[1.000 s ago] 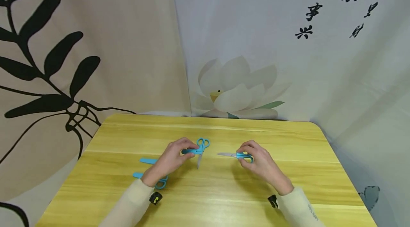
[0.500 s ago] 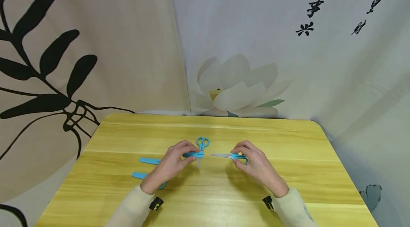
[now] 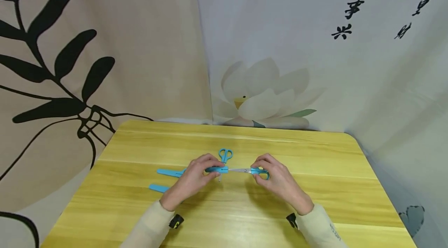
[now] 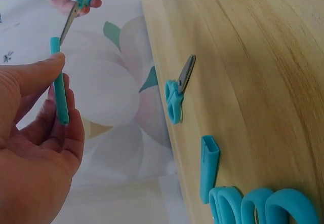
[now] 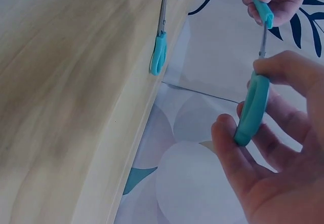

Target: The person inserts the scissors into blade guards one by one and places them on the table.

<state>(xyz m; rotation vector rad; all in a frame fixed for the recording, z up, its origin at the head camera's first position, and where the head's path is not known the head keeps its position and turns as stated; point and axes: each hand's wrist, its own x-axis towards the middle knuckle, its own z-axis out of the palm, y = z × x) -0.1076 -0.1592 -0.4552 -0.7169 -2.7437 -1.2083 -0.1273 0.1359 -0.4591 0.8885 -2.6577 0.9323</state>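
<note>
Held sheath (image 4: 59,89), blue, is up off the table, approx. level in the head view, mouth facing R. L hand (image 3: 193,177) is at its L part, thumb + fingers pinching it from opp. sides. Held scissors (image 3: 250,170) are just R of the held sheath, blades together & pointing at it, tip right at the mouth; can't tell if it's inside. R hand (image 3: 280,179), farther R of the held sheath, has thumb + fingers clamped on the blue handle.

Table scissors (image 4: 180,84), also blue-handled w/ bare blades, lie below the held sheath: in head view the loops show just beyond it, a bit of blade on its near side.

L of the held sheath, on the table: far sheath (image 3: 170,172) & near sheath (image 3: 158,188), both blue, side by side, partly behind L hand/forearm. L wrist cam also gets blue handle loops (image 4: 292,196) down there, cut off by the frame; no. of prs. unclear.

Wood table (image 3: 315,193) is under the held sheath. Cream sleeves (image 3: 148,226) are on its near side, black fitting (image 3: 176,221) by each cuff. Patterned backdrop (image 3: 147,46) is well beyond it: leafy branch (image 3: 70,53) to L, pale lotus (image 3: 267,96) behind, black characters (image 3: 353,9) to R.
</note>
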